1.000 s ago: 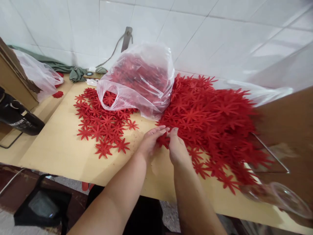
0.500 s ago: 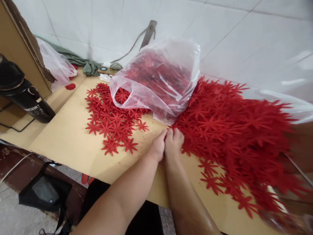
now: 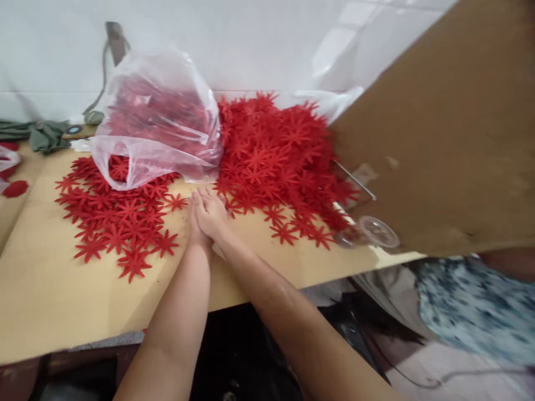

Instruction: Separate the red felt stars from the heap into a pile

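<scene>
My left hand (image 3: 195, 227) and my right hand (image 3: 213, 216) are pressed together palm to palm above the board, with the right lying over the left. The right fingers look stretched out; the left ones are partly hidden behind them. Nothing shows between the palms. Left of my hands spreads a loose pile of red star-shaped felt flowers (image 3: 129, 209), with a single red flower (image 3: 175, 202) beside my fingertips. A larger heap of red flowers (image 3: 276, 161) rises to the right. Behind my hands stands a clear plastic bag (image 3: 163, 120) full of red pieces.
A tall cardboard sheet (image 3: 438, 139) borders the right side, with a round clear plastic lid (image 3: 378, 231) at its foot. Green cloth (image 3: 48, 136) lies at the back left. A patterned blue-white cloth (image 3: 472, 303) shows at lower right, below the pale tabletop (image 3: 37, 301).
The view has swung right, bringing the cardboard sheet in and taking the black bottle out. My hands were curled close together before; now the right lies flatter over the left.
</scene>
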### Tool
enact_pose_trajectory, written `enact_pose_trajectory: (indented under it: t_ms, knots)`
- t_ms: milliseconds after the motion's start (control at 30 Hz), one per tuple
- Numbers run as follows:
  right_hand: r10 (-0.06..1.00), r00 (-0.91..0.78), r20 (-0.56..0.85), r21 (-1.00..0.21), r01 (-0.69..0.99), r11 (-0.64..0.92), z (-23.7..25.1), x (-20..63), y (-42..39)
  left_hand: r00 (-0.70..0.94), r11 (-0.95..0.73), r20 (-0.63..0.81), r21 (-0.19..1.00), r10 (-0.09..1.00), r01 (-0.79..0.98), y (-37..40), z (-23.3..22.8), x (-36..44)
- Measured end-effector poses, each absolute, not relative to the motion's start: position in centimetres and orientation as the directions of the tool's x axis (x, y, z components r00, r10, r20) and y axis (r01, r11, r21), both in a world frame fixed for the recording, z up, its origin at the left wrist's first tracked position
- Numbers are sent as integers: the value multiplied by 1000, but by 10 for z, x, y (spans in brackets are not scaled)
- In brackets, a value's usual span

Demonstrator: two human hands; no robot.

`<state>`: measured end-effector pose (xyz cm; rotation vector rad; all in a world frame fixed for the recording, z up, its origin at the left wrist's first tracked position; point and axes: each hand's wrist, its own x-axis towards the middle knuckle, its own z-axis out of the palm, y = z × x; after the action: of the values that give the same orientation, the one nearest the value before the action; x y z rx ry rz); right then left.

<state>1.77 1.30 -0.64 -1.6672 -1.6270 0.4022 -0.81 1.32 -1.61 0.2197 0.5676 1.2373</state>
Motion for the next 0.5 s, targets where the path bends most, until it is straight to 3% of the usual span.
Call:
enact_pose_trajectory:
  t_ms: [100,200,267,367,433,500]
  knots:
    - [935,204,289,-709,702,66,-7,39,30,387,463,-256,434,886,-773,8,-7,-8]
    - [919,241,311,-708,704,55,-5,47,21,429,497,-251,430,868,-754,-3,2,-6]
    - [920,122,373,-628,763,153,-1,39,4,300,359,-199,457,933,-814,-9,6,0]
    - [919,-35,392,-525,812,255,8,20,-19,-81,-22,-95,502,992,-864,-12,8,7]
    - [931,-57,359,-526,812,253,11,17,-18,-107,-57,-71,503,992,-862,-9,7,8]
    - [938,-58,342,-540,805,247,12,26,-4,40,73,-80,476,996,-877,-4,3,3]
